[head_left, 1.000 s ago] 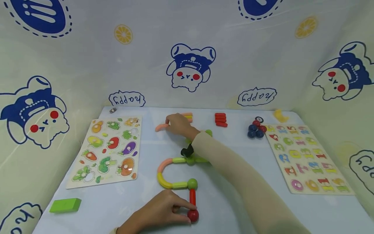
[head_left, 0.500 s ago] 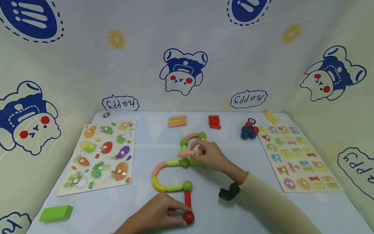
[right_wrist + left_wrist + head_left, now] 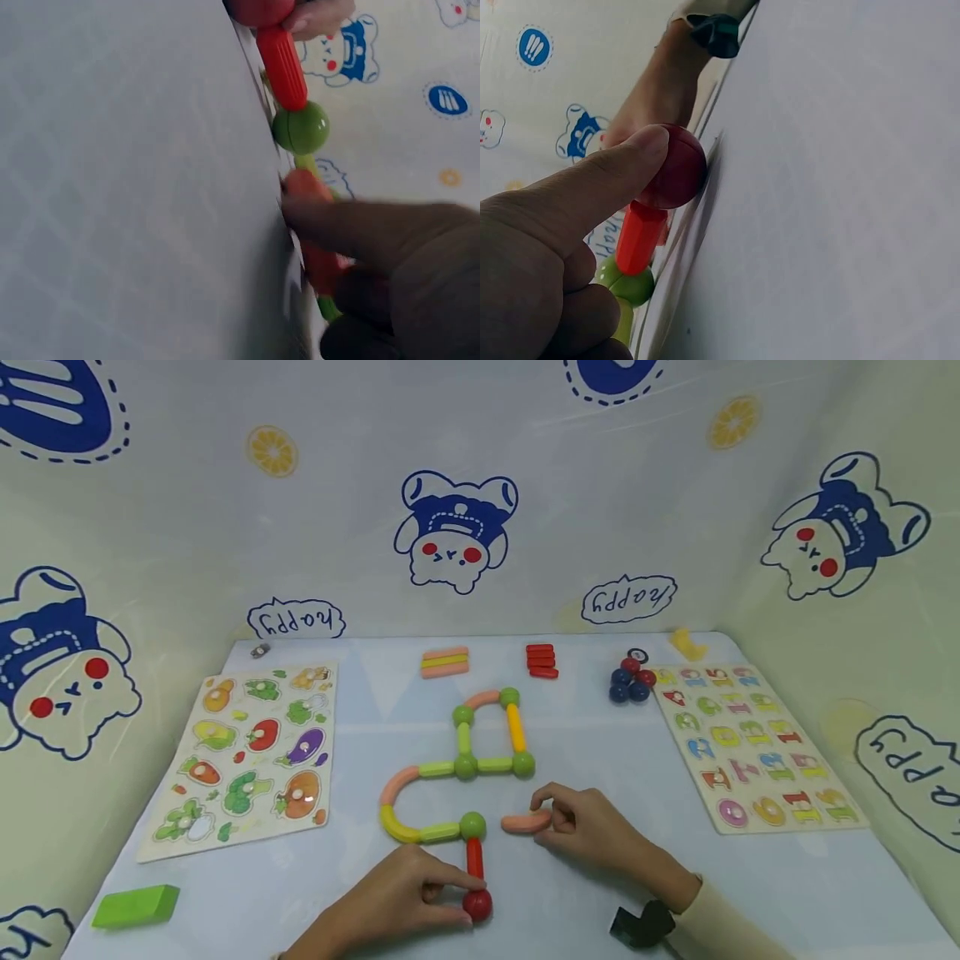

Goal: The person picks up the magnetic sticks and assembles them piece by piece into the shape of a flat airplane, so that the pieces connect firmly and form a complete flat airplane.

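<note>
On the table, the left hand pinches the red ball at the near end of a chain of pieces, its grip closed between thumb and finger; to its right, the right hand grips the right end of an orange piece, whose free end lies just to the right of the chain's nearest green ball, apart from it. As judged from this arrangement, good handling has the left hand bear lightly on the red ball, enough to steady it without swinging the red rod out of line, while the right hand pinches the orange piece well back, leaves its free end bare and low, and moves it slowly; a sideways knock could part the neighbouring joints. Counted from left to right: one green block; one vegetable board; one small grey thing; in the chain, two orange curves, one yellow curve, four green rods, five green balls, one red rod, one red ball and one straight yellow rod; behind it, three stacked sticks, two orange and one yellow; one held orange piece; four spare red rods; three blue balls; two spare red balls; one yellow piece; one picture board.
</note>
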The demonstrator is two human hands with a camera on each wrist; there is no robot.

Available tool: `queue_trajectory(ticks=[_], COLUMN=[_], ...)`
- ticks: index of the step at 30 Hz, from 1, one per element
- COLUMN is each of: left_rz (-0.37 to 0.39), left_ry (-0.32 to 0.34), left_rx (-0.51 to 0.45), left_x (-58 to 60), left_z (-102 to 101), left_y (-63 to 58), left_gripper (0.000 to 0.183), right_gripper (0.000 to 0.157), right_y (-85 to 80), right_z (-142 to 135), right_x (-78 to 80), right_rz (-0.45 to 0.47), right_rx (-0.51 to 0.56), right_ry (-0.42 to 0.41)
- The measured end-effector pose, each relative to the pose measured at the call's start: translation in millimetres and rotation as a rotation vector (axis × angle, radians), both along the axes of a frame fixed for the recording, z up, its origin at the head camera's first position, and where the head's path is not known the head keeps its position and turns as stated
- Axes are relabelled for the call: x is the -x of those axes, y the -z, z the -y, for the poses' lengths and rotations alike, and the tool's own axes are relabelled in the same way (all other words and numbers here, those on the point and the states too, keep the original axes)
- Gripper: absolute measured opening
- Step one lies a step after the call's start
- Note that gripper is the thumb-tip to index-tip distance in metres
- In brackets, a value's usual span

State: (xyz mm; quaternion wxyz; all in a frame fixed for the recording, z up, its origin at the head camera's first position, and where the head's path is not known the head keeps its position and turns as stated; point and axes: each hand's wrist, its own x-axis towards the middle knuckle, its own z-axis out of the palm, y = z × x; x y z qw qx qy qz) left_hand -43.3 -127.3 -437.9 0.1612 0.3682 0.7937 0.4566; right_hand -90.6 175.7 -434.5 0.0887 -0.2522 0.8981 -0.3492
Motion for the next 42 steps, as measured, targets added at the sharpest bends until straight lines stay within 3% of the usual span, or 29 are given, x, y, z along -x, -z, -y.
queue_trajectory(ticks=[4,10,17,21,33,39,42], left_rz=[-0.021,-0.060,-0.049,-0.079,-0.060,-0.091,-0.161], left_ry=[0.002,-0.010,-0.009,-0.013,-0.006,0.010,0.048], left_rx=[0.004,-0.009,-0.023,-0.030,-0.025,-0.051,-0.077], left_x=[1.8,2.2,0.4,1.1,-1.3,-3.5,-6.0], left_z=[-1.0,0.2,-1.5,-2.0,-3.9,-7.5,-14.5], left_y=[-0.2,0.9,3.7,3.7,1.2,-1.6,-1.8], left_gripper=[0.030,0.030,0.029,0.029,0.029,0.033,0.034], right_gripper=[0.033,0.021,0.016,0.015,0.013,0.014,0.014], right_y=[0.2,-2.7,-7.4,-6.9,-3.4,-7.9,-7.2], right_z=[-5.0,-3.9,-2.3,1.9,13.6,14.0,13.6], right_x=[2.4,1.6,-19.3,-29.1,-44.0,-46.7,-46.7], right_rz=[0.008,-0.030,0.180,0.209,0.192,0.224,0.209], right_rx=[-0.008,-0.080,0.115,0.170,0.157,0.206,0.221], right_ry=[-0.072,-0.078,-0.302,-0.390,-0.426,-0.429,-0.428])
